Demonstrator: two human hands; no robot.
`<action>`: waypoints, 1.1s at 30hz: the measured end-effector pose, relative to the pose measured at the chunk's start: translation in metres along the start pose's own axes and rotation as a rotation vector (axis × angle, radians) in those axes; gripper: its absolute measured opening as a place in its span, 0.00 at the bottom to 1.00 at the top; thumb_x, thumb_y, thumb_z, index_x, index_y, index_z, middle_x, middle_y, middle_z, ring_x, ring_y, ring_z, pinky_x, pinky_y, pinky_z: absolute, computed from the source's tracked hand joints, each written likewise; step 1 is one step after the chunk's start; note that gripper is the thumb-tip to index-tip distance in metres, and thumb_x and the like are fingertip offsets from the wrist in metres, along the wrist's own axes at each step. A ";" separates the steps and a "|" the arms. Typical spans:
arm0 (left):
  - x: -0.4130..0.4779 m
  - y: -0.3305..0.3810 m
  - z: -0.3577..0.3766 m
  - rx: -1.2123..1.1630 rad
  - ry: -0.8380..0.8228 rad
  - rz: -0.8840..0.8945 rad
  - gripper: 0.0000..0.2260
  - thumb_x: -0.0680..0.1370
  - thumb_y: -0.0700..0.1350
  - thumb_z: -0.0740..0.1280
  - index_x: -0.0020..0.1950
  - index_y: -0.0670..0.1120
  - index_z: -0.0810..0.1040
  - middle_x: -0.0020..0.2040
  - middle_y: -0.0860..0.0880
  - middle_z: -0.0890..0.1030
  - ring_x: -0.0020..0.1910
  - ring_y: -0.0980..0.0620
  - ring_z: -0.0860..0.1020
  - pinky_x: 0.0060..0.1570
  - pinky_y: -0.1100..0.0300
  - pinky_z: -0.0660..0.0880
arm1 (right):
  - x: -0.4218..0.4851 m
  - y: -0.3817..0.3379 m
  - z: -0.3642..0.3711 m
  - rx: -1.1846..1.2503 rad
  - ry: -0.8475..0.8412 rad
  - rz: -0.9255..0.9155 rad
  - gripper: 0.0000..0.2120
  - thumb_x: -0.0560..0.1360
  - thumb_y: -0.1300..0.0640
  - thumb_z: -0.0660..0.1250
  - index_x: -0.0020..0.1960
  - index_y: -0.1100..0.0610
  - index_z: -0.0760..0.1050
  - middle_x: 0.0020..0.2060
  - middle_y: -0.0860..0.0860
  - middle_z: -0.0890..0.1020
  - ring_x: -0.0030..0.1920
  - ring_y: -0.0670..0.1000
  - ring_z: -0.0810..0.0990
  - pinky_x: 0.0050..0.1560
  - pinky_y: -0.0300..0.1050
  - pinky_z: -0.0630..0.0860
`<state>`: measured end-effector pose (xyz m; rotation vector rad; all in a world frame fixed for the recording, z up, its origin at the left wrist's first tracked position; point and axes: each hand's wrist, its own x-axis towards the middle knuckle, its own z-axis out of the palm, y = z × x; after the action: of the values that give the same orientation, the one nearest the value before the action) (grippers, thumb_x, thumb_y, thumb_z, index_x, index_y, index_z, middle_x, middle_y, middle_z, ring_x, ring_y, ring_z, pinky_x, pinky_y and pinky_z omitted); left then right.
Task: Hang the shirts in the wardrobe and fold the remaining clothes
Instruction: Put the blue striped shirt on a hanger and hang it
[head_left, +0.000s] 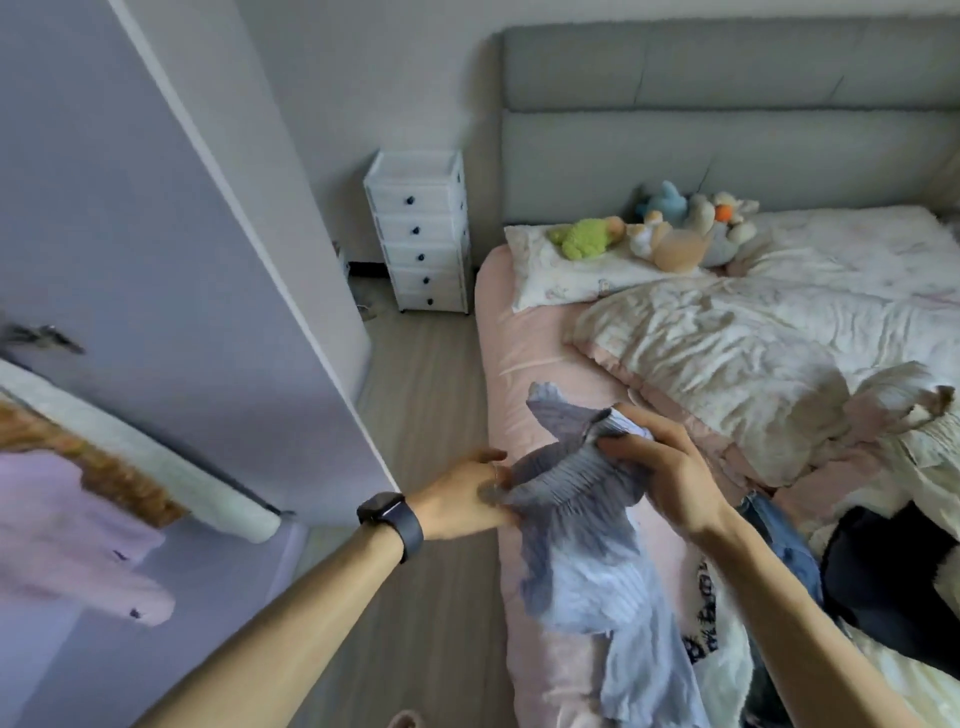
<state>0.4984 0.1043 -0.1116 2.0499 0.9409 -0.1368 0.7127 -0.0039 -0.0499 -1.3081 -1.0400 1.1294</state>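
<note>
The shirt (576, 519) is thin blue cloth with fine stripes, all crinkly. The bed sheet (514, 364) is smooth pink cloth, and the quilt (727, 353) is soft and wrinkled. The headboard (727, 130) is matt grey cloth. The drawers (418, 234) look like white plastic. The floor (421, 389) looks like smooth wood.

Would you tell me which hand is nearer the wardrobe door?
Left. The left hand grips the blue shirt just beside the wardrobe door; the right hand grips it farther away, over the bed.
</note>
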 end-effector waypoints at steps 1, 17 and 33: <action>-0.011 -0.006 -0.003 -0.018 -0.003 -0.020 0.14 0.77 0.49 0.72 0.61 0.47 0.80 0.74 0.53 0.67 0.71 0.58 0.66 0.59 0.75 0.59 | 0.003 0.001 0.007 -0.002 0.001 0.002 0.02 0.71 0.66 0.67 0.39 0.64 0.78 0.36 0.55 0.76 0.40 0.52 0.73 0.40 0.43 0.68; -0.216 -0.205 -0.086 -0.288 0.524 -0.454 0.12 0.66 0.45 0.73 0.39 0.56 0.70 0.45 0.54 0.77 0.47 0.48 0.78 0.44 0.54 0.76 | 0.060 0.067 0.207 -0.964 -0.172 -0.150 0.09 0.74 0.42 0.71 0.48 0.43 0.75 0.42 0.43 0.80 0.41 0.52 0.81 0.41 0.50 0.78; -0.290 -0.233 -0.122 0.127 0.893 -0.251 0.10 0.76 0.40 0.71 0.49 0.56 0.87 0.49 0.57 0.79 0.47 0.59 0.75 0.49 0.62 0.74 | 0.109 0.037 0.366 -0.583 -0.825 0.064 0.31 0.61 0.30 0.77 0.60 0.38 0.74 0.60 0.35 0.77 0.60 0.42 0.78 0.60 0.48 0.79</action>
<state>0.1089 0.1107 -0.0694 2.1009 1.7569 0.6551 0.3699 0.1638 -0.0868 -1.3240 -2.0604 1.5310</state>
